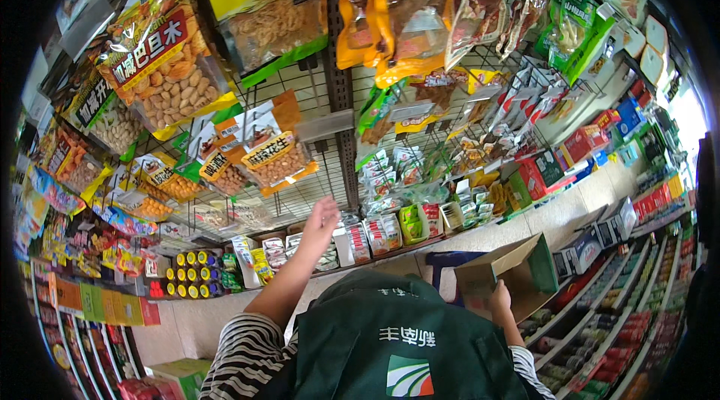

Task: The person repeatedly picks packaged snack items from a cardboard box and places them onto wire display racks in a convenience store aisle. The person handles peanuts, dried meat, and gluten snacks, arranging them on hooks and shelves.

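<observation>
My left hand [323,218] is raised in front of the wire rack [319,156], with nothing visible in it and its fingers loosely extended. Just above it hang orange-edged bags of peanuts [276,158]. Below it stand small cartons of packets [274,252] along the bottom shelf. At my right side, my right hand [502,299] grips the edge of a cardboard box [480,274], which is tilted with its opening showing. The box has a green outer side, and I see only bare brown cardboard within it.
Large bags of nuts [176,85] and dried-meat packets [409,10] hang overhead. Yellow-lidded jars [193,274] sit low at the left. A dark blue stool [442,259] stands behind the box. Stocked shelves [600,332] line the right side, and a green carton [180,375] rests lower left.
</observation>
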A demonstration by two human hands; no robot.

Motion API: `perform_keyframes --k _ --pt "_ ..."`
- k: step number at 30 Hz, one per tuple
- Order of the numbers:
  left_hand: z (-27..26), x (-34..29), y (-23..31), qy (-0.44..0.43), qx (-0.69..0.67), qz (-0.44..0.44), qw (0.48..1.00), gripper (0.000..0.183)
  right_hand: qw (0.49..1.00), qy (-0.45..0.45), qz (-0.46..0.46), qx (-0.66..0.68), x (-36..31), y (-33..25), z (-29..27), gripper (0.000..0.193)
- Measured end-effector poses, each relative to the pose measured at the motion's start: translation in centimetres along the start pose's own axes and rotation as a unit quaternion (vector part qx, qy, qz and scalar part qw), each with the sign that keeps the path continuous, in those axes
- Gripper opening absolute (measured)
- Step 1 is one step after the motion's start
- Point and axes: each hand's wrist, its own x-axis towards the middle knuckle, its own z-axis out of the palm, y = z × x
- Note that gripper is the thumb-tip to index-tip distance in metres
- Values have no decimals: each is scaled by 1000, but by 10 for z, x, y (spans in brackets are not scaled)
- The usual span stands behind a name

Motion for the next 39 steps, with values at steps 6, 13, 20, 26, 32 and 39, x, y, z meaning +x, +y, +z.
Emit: perform_keyframes --k 6,13,20,26,32,39 --pt "66 59 36 181 103 109 972 43 981 -116 -157 6 39 30 -19 36" --pt "118 111 35 363 152 137 909 20 956 -212 -181 89 38 12 -74 47" --pt "135 124 42 267 21 77 960 19 933 -268 -168 173 66 33 -52 47" --pt "137 133 50 195 33 119 973 29 927 -273 -170 193 63 46 -45 48" --pt "125 110 51 174 20 -1 985 32 930 -254 -265 30 47 9 -135 54" --pt "121 37 102 61 -111 -83 988 34 915 -67 -368 149 18 -52 -173 41"
